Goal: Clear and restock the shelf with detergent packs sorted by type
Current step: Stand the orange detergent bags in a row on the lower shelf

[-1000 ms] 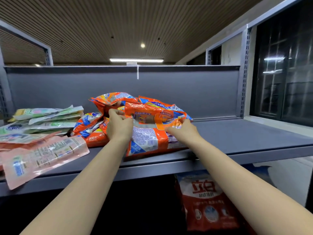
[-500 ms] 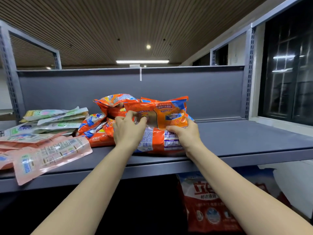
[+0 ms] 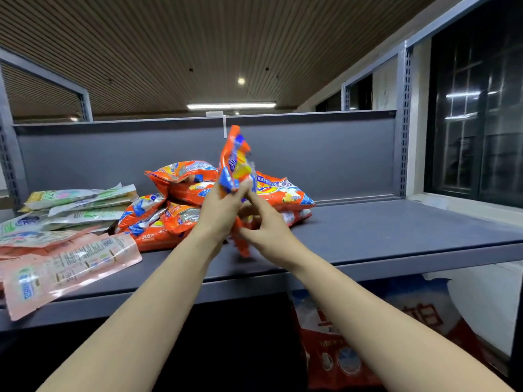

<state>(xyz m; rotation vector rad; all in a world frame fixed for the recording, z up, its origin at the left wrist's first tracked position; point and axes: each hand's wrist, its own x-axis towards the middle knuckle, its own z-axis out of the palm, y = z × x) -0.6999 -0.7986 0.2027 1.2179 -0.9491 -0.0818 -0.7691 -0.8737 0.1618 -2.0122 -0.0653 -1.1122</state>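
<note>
Grey metal shelf [image 3: 382,230] under a brown slatted ceiling with a strip light [image 3: 231,105]; grey back panel behind, dark window [image 3: 478,108] at its right end. Orange pile [image 3: 195,199] of detergent packs sits mid-shelf against the back. Just in front of the pile, held pack [image 3: 236,165] stands on edge, nearly upright, lifted off the shelf (motion-blurred at the bottom). Left hand [image 3: 220,210] grips it around the middle, fingers curled on it. Right hand [image 3: 266,224] pinches the lower part, other fingers loosely spread. Left of the pile: green-white pouches [image 3: 76,205] stacked flat, pink pouches [image 3: 62,267] nearer the front edge, overhanging. Below the shelf, right of the pile, a red bag [image 3: 353,343] on the lower level.
</note>
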